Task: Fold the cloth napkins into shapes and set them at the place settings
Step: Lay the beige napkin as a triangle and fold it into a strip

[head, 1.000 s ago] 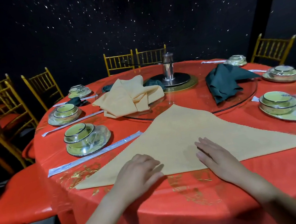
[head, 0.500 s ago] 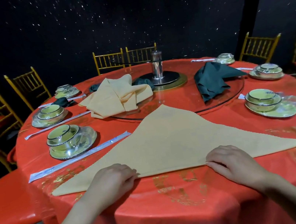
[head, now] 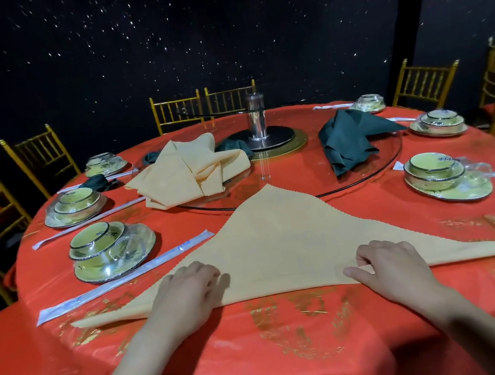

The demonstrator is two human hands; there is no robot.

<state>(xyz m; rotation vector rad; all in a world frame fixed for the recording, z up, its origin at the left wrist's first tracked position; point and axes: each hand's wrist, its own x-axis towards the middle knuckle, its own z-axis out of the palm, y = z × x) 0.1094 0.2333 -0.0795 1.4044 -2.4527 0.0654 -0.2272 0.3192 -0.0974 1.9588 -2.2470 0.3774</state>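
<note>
1. At the near edge of the round table [head: 299, 357], the tan napkin [head: 280, 240] lies flat as a wide triangle, with its long fold toward the person and its apex reaching the glass turntable [head: 392, 161].
2. The left hand [head: 188, 294] and right hand [head: 395, 267] lay flat near the cloth's middle a second ago. They have since slid back and apart to the fold, fingers curled and seemingly pinching it; the left thumb is hidden.
3. Smoothing looks finished, and the next fold probably starts from this edge.
4. Spare tan napkins [head: 192, 173] and dark green napkins [head: 349, 142] wait on the turntable.
</note>
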